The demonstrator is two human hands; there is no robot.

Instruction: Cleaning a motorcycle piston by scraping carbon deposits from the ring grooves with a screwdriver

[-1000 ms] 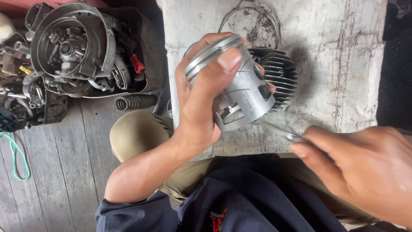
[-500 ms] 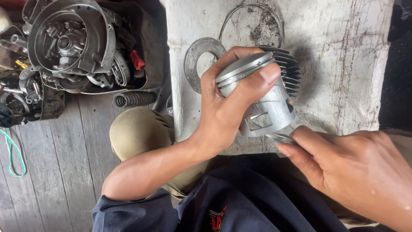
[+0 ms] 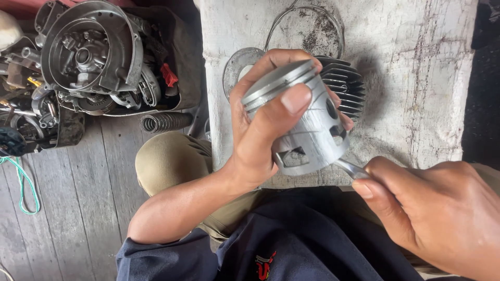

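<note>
Metal tool: a slim silver tool (image 3: 352, 168) is pinched in the right hand (image 3: 437, 213) at the lower right of the frame; its tip meets the lower edge of the piston, and what kind of tip it has cannot be told.
Right hand: clenched round the tool's handle, thumb and forefinger forward.
Left hand: the left hand (image 3: 260, 130) is wrapped round a grey metal piston (image 3: 304, 122) in the middle of the frame, thumb pressed just under the ringed crown, fingers behind it.
Piston: held in the air above the bench, tilted with the crown toward the upper left and the open skirt toward the tool.
Clothing: dark blue shirt at the bottom edge, a khaki-clad knee (image 3: 166, 161) left of centre.
Risk: the tool could slip off the smooth skirt and jab the left palm, or scratch the piston wall, since the part is steadied by one hand only; a loosened grip would drop it onto the bench.
Bench: pale, stained and cracked surface (image 3: 416, 78) across the upper right.
Behind the piston: a finned cylinder (image 3: 346, 88), a flat ring gasket (image 3: 237, 65) and a thin wire loop (image 3: 291, 15) lie close together, crowding the spot under the hands.
Floor: grey planks (image 3: 78, 208) at left, with a coil spring (image 3: 166, 122), an engine casing (image 3: 88, 52) among loose parts, and a green cord (image 3: 23, 182).
</note>
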